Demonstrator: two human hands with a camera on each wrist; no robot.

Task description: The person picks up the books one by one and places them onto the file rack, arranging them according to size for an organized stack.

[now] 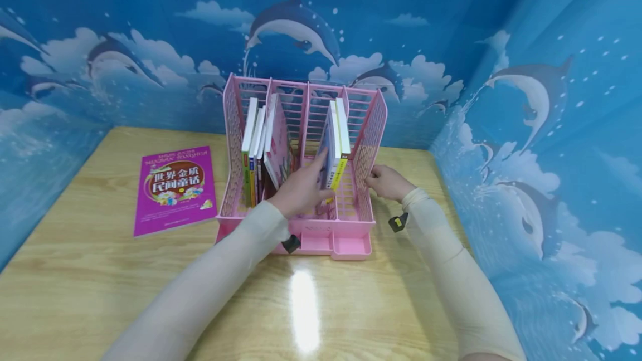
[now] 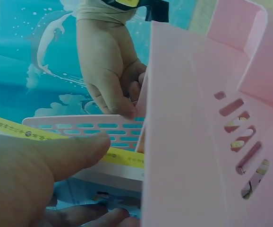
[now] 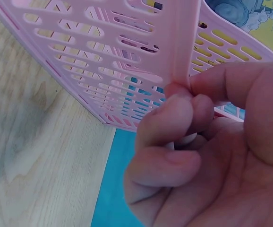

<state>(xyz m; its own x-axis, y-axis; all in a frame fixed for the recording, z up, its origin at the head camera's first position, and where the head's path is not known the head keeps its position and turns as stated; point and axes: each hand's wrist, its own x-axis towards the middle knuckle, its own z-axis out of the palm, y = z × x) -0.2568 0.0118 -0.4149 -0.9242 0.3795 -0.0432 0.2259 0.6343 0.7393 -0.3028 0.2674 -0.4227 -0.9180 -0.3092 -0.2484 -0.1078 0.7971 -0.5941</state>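
A pink desktop book rack (image 1: pixel 370 144) with upright dividers stands on the table. My left hand (image 1: pixel 300 189) reaches into it and grips white-paged books (image 1: pixel 344 133) with yellow lower spines, standing upright in the right part. In the left wrist view the thumb lies along a yellow spine and the fingers pass over a blue cover (image 2: pixel 75 191). At the rack's right side my right hand (image 1: pixel 390 184) pinches the front edge of the perforated side panel (image 3: pixel 141 42) between thumb and index finger. Its other fingers are curled.
Several thin books (image 1: pixel 253 144) and a pink-covered book (image 1: pixel 277 146) stand in the rack's left sections. A purple book (image 1: pixel 175 205) lies flat on the wooden table (image 1: pixel 241 316), left of the rack. Small pink trays (image 1: pixel 352 245) run along the rack's front. A blue dolphin-print curtain (image 1: pixel 200 43) encloses the table.
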